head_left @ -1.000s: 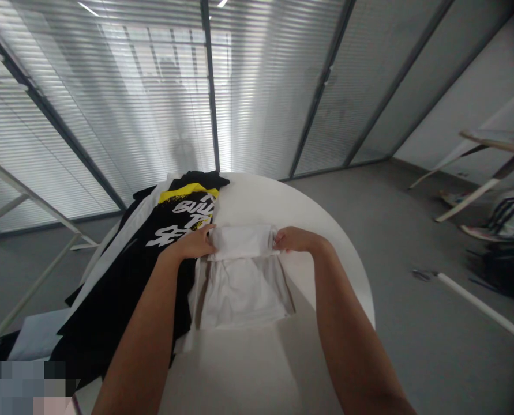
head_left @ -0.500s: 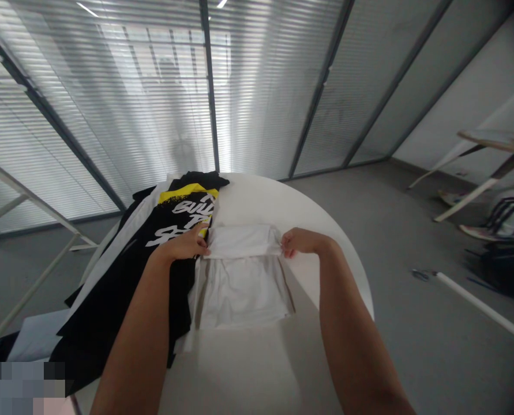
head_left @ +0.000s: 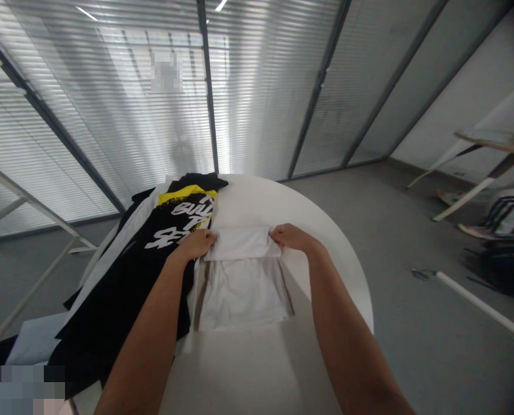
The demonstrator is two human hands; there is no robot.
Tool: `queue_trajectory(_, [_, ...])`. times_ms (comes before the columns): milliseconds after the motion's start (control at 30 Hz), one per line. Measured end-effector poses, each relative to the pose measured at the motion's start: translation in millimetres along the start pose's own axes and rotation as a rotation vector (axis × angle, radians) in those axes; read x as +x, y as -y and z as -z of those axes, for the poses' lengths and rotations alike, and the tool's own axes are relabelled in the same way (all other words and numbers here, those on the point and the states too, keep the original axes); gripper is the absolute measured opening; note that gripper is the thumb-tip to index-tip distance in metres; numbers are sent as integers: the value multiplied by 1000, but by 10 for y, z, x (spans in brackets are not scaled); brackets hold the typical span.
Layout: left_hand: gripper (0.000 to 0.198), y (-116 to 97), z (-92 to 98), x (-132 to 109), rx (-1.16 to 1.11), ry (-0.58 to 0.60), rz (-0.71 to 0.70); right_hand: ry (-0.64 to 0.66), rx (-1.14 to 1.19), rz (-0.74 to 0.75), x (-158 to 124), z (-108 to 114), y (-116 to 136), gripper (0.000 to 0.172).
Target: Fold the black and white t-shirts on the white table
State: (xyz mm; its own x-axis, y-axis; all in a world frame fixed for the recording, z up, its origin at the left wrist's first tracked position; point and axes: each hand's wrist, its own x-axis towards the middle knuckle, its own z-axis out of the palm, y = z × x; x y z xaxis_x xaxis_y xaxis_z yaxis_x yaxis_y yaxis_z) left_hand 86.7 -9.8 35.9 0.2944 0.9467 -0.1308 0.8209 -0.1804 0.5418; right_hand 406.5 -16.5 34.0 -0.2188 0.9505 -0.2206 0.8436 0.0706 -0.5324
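A white cloth garment (head_left: 244, 294), its exact kind unclear, lies flat on the round white table (head_left: 278, 202), with its far part folded over into a band. My left hand (head_left: 199, 243) pinches the far left corner of that band. At the far right corner my right hand (head_left: 286, 236) has its fingertips closed on the fabric. Left of the garment, a black shirt (head_left: 139, 288) with white lettering and a yellow stripe is spread out, and my left forearm passes over it.
Glass partitions with blinds (head_left: 261, 86) stand behind the table. On the floor to the right are a white pole (head_left: 481, 305) and a dark bag (head_left: 505, 268). A wooden-topped table (head_left: 490, 141) stands farther back, and a white metal frame (head_left: 27, 196) at left.
Both hands have moved from the band's near side corners to its far corners, the right one also shifting inward. The folded garment lies nearly as before.
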Motion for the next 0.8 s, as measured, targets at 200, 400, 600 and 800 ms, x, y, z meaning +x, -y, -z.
queue_trajectory(200, [26, 95, 10, 14, -207, -25, 76, -26, -34, 67, 11, -36, 42, 25])
queue_trajectory(400, [19, 153, 64, -22, -528, -26, 139, 19, 224, -116, -42, 39, -70, 16])
queue_trajectory(600, [30, 71, 84, -9, -287, -93, 226, -101, 199, -156, 4, 7, 33, 18])
queue_trajectory(800, [35, 75, -57, 117, -97, -163, 253, -107, 2, -11, 95, -142, 143, 31])
